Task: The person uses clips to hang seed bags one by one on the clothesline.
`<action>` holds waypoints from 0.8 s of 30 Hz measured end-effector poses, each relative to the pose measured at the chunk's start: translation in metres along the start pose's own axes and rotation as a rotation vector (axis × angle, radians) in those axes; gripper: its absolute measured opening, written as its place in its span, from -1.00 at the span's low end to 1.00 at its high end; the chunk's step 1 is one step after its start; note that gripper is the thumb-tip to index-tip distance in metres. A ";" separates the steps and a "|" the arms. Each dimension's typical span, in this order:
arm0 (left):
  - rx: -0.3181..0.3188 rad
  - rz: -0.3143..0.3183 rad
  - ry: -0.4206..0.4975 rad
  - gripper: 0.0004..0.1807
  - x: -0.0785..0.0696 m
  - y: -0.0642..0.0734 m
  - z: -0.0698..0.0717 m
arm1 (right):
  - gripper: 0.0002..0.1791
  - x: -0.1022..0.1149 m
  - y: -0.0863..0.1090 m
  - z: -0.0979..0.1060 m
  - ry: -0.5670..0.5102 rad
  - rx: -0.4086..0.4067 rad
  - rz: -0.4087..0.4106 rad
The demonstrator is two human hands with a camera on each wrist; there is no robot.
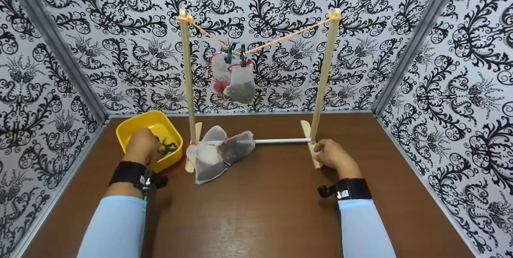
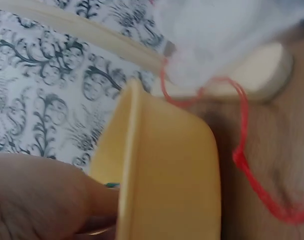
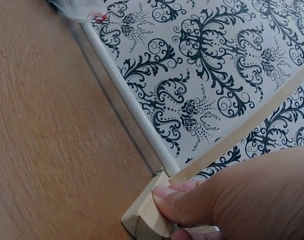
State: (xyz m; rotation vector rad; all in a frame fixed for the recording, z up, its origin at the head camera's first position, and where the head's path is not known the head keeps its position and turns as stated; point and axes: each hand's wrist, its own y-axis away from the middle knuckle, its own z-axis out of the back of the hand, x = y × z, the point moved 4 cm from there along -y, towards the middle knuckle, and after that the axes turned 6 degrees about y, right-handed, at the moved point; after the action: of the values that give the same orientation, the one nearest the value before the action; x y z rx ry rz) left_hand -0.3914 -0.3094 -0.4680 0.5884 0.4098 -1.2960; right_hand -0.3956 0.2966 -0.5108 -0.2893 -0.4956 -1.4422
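My left hand (image 1: 143, 146) reaches into a yellow plastic bin (image 1: 149, 114); its fingertips are hidden, so I cannot tell whether they hold anything. Several small dark clips (image 1: 170, 147) lie beside those fingers in the bin. With thumb and fingers, my right hand (image 1: 332, 154) grips the wooden foot (image 3: 148, 212) of the right post. White mesh drawstring bags (image 1: 210, 166) with dark lower parts lie in a heap by the left post. On the sagging orange cord (image 1: 292, 34), dark green clips (image 1: 243, 54) hold up more mesh bags (image 1: 241, 85), trimmed with red string.
Two upright wooden posts (image 1: 187, 77) carry the cord, and a white rod (image 1: 282, 141) joins their feet low over the brown table (image 1: 248, 210). Patterned walls (image 1: 453, 89) enclose the back and sides. A red drawstring (image 2: 244, 165) trails beside the bin.
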 end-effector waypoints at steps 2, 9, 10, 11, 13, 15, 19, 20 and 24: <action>-0.111 -0.008 0.094 -0.60 -0.003 0.000 0.005 | -0.75 -0.001 -0.001 -0.001 -0.012 0.003 -0.001; -0.411 -0.086 0.317 -0.51 -0.040 0.033 0.019 | -0.76 0.000 -0.001 0.000 -0.008 -0.013 0.020; -0.456 -0.110 0.348 -0.51 -0.048 0.041 0.019 | -0.77 -0.001 -0.001 0.000 -0.005 -0.016 0.025; -0.501 -0.140 0.368 -0.53 -0.057 0.049 0.017 | -0.78 -0.001 0.000 0.000 -0.006 -0.015 0.024; -0.572 -0.222 0.405 -0.58 -0.073 0.062 0.013 | -0.79 -0.002 -0.001 0.000 -0.008 -0.014 0.022; -0.630 -0.304 0.430 -0.62 -0.086 0.072 0.008 | -0.80 -0.002 -0.001 -0.001 -0.016 -0.009 0.015; -0.720 -0.442 0.459 -0.71 -0.106 0.082 -0.002 | -0.78 -0.001 -0.003 -0.002 -0.039 -0.001 0.003; -0.745 -0.478 0.473 -0.72 -0.111 0.084 -0.004 | -0.78 0.000 -0.003 -0.002 -0.044 0.002 0.002; -0.807 -0.580 0.536 -0.75 -0.135 0.091 -0.015 | -0.77 -0.002 0.000 0.000 -0.062 0.006 -0.004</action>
State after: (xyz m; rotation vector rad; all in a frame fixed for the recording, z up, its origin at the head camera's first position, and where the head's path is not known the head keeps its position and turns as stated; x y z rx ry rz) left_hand -0.3341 -0.1811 -0.3842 0.1032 1.5480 -1.3502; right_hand -0.3961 0.2983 -0.5123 -0.3288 -0.5510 -1.4383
